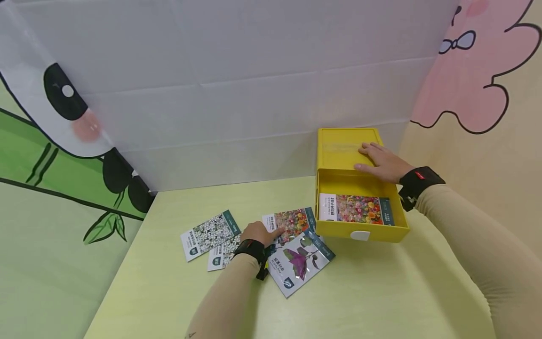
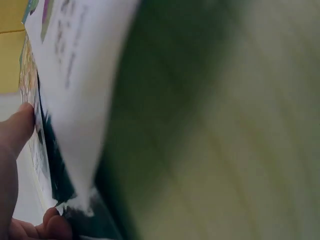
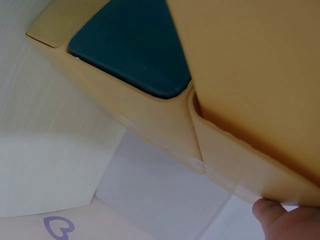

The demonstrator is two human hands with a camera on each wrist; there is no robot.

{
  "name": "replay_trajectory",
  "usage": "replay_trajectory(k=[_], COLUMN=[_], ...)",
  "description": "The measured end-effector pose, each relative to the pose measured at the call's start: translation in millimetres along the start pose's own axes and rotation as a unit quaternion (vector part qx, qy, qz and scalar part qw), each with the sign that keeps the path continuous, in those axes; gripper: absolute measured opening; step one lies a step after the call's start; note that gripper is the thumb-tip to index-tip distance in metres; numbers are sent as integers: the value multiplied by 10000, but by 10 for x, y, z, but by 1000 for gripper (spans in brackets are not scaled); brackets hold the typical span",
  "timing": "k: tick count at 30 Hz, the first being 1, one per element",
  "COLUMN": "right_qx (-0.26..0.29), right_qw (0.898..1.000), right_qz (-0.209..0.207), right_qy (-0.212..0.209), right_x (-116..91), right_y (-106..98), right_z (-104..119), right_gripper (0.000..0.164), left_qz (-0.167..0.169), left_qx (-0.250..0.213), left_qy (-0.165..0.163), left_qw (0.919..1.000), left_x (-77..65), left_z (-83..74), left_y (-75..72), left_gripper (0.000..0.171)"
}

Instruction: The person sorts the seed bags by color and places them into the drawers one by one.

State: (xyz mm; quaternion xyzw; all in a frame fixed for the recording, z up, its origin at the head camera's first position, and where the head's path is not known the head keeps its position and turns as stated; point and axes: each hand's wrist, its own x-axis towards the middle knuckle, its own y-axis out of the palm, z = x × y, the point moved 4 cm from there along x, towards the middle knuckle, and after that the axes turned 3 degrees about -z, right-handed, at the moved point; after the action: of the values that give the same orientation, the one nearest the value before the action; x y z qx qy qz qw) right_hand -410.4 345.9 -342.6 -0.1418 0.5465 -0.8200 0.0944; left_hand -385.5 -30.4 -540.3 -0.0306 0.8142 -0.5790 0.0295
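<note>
My left hand (image 1: 257, 233) is among flower seed packets on the table, its thumb laid over a packet with mixed orange and pink blooms (image 1: 293, 220). In the left wrist view the thumb (image 2: 19, 127) presses that packet's face while curled fingertips (image 2: 57, 226) grip near its dark edge. A purple-flower packet (image 1: 296, 264) overlaps in front. My right hand (image 1: 383, 162) rests on the raised lid (image 1: 336, 148) of a yellow box (image 1: 334, 229), fingers extended. Inside the box lies another mixed-flower packet (image 1: 360, 209). The right wrist view shows a fingertip (image 3: 270, 212) at the lid's edge.
Two white-flower packets (image 1: 211, 235) overlap left of my left hand. The box has a white latch (image 1: 360, 235) at its front. A pale sheet (image 1: 237, 108) with cartoon figures stands behind the pale yellow table (image 1: 169, 301).
</note>
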Motion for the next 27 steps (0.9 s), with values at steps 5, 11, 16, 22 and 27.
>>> replay_trajectory(k=[5, 11, 16, 22, 27], right_qx=[-27, -34, -63, -36, -22], right_qw=[10000, 10000, 10000, 10000, 10000], right_qz=[8, 16, 10, 18, -11], right_qy=[-2, -1, -6, -34, -21], right_x=[-11, -14, -6, -6, -5], right_y=[-5, 0, 15, 21, 9], right_z=[1, 6, -10, -9, -6], right_gripper=[83, 83, 83, 83, 82], left_qz=[-143, -190, -207, -173, -238], left_qx=[18, -51, -125, -347, -524], left_qy=[-39, -47, -52, -84, -122], left_qw=[9999, 9998, 9997, 9992, 9983], left_x=[-19, -36, -60, -128, -129], left_z=[-11, -5, 0, -5, 7], left_y=[-13, -21, -34, -109, -140], left_gripper=[70, 69, 69, 68, 64])
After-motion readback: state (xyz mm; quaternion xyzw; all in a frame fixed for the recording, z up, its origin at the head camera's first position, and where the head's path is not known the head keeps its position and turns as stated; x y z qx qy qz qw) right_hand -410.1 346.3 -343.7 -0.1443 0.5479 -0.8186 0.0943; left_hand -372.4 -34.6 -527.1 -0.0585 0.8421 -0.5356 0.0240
